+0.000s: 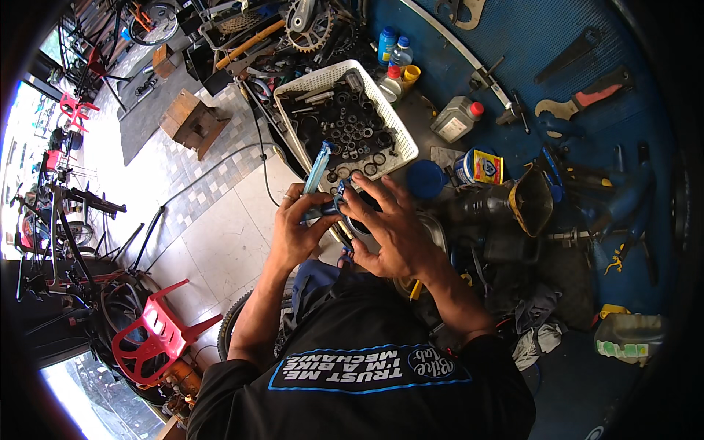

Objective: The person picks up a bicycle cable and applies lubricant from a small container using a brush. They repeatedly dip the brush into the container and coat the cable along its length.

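My left hand (297, 224) is closed, its thumb and fingers pinching a slim, shiny light-blue piece (317, 170) with a darker blue tip. The piece points up toward the basket; its exact kind I cannot make out. My right hand (389, 227) is right beside it, fingers stretched and spread. Its fingertips touch or nearly touch a small dark-blue part (339, 191) between the two hands. Just beyond them, a white plastic basket (402, 139) contains several metal rings, bearings and other small dark parts. Below the fingers, what lies there is partly hidden.
A grey bottle with a red cap (458, 119), a blue lid (427, 179) and a white-and-yellow tub (480, 167) stand to the right. Tools hang on the blue panel (513, 33). A wooden block (191, 121) and a red plastic chair (161, 330) are at the left.
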